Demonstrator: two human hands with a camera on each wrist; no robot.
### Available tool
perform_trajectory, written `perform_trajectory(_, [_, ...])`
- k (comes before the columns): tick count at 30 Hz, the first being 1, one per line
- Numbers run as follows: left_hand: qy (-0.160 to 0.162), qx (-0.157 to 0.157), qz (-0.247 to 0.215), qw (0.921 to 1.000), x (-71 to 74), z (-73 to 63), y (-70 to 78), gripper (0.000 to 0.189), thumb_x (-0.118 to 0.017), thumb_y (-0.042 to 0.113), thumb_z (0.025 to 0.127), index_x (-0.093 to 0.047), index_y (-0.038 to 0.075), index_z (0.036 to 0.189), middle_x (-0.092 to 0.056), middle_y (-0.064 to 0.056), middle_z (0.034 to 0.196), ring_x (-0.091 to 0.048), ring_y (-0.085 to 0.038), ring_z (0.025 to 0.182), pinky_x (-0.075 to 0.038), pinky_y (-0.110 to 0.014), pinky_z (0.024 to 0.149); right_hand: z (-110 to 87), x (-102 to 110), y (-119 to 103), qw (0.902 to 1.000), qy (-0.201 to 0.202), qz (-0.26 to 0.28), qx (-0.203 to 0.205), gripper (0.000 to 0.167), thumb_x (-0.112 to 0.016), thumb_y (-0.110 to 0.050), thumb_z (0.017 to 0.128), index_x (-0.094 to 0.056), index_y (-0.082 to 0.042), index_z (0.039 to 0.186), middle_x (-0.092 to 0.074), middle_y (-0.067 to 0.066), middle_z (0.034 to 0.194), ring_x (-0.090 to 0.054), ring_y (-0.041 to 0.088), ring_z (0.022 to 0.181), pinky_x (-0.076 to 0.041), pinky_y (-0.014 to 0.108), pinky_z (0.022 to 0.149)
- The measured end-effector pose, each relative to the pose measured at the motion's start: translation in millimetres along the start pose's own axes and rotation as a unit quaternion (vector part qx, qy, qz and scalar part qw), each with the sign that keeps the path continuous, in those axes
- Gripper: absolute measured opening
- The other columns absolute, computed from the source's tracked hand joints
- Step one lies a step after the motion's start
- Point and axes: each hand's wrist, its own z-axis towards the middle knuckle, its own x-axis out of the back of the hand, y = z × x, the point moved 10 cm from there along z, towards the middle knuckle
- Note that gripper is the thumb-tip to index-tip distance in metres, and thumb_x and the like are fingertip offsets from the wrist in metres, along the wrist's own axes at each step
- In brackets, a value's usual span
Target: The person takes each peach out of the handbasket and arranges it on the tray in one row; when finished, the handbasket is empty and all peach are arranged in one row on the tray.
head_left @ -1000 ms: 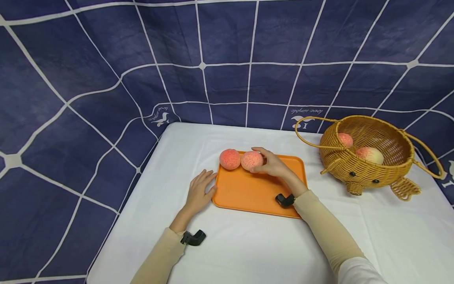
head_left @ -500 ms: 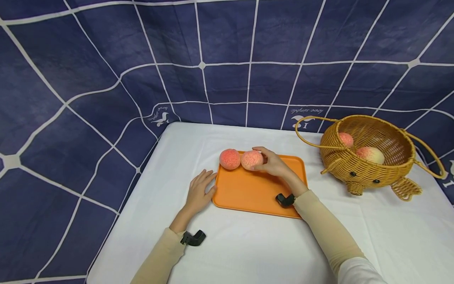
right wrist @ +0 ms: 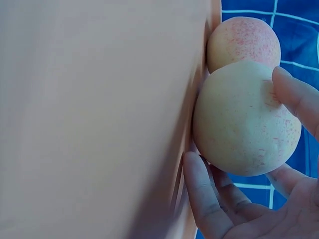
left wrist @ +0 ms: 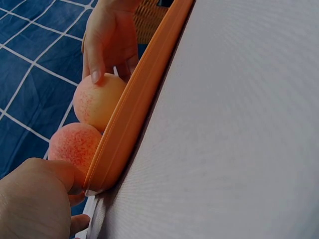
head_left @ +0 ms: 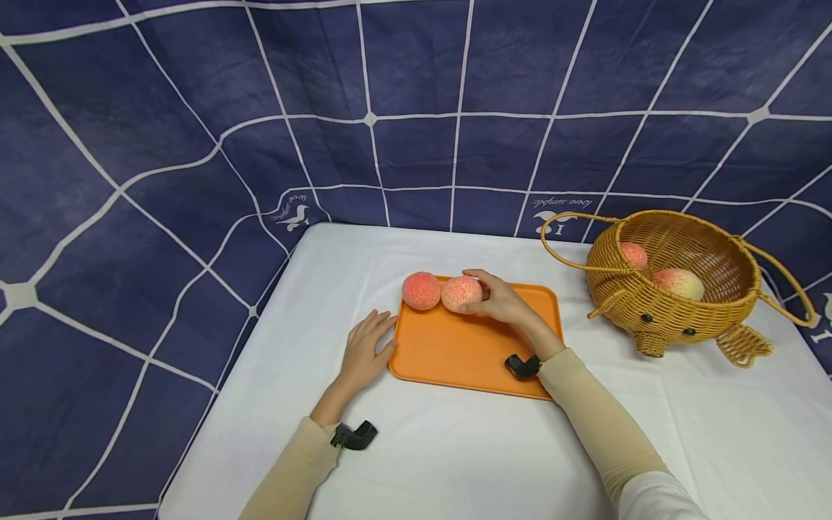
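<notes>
On the dark blue cloth (head_left: 416, 155) behind the counter (head_left: 364, 249), white script (head_left: 562, 203) is showing near the basket (head_left: 669, 312), and it is reading "love simple". Below this script, a white letter "I" (head_left: 560, 230) is appearing through the loop of the basket's handle (head_left: 594, 269). Near the left corner of the cloth, similar white lettering (head_left: 296, 200) is running at a slant, too small for reading with certainty.
</notes>
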Motion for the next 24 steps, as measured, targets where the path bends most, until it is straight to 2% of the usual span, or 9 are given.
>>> perform_trajectory(8, [0.006, -0.006, -0.001, 1.0000, 1.7, 0.2, 2.1, 0.046, -0.061, 0.020, 0.092, -0.057, 0.008, 0.137, -0.052, -0.016, 0.143, -0.035, -0.038, 0.142, -0.024, -0.058, 0.116, -0.7, 0, 1, 0.9998, 0.001, 0.020, -0.005, 0.081, -0.078, -0.013, 0.082, -0.035, -0.008, 0.151, -0.054, 0.021, 0.136, -0.057, 0.035, 0.115, -0.049, 0.045, 0.098])
perform_trajectory(14, [0.004, -0.006, -0.001, 1.0000, -0.2, 2.0, 2.6, 0.046, -0.061, 0.020, 0.092, -0.057, 0.007, 0.137, -0.052, -0.016, 0.144, -0.035, -0.038, 0.143, -0.024, -0.057, 0.116, -5.2, 7, 0, 0.9999, 0.012, 0.004, -0.003, 0.083, -0.078, -0.015, 0.082, -0.034, -0.006, 0.151, -0.053, 0.024, 0.133, -0.056, 0.037, 0.115, -0.049, 0.048, 0.100])
perform_trajectory(18, [0.000, -0.004, 0.000, 1.0000, -1.9, 2.8, 2.1, 0.046, -0.061, 0.020, 0.093, -0.057, 0.008, 0.137, -0.052, -0.016, 0.144, -0.035, -0.037, 0.143, -0.024, -0.057, 0.116, -14.7, 18, -8, 0.9993, 0.034, -0.009, 0.010, 0.085, -0.080, -0.015, 0.080, -0.034, -0.004, 0.150, -0.049, 0.027, 0.136, -0.053, 0.041, 0.121, -0.044, 0.052, 0.106])
perform_trajectory(24, [0.007, -0.005, 0.000, 1.0000, 0.2, 1.7, -0.9, 0.047, -0.062, 0.019, 0.091, -0.057, 0.007, 0.136, -0.052, -0.016, 0.143, -0.036, -0.038, 0.142, -0.024, -0.057, 0.116, -43.1, 34, -31, 0.9967, 0.064, -0.048, 0.015, 0.085, -0.082, -0.023, 0.078, -0.037, -0.015, 0.150, -0.043, 0.022, 0.144, -0.052, 0.040, 0.124, -0.046, 0.054, 0.103])
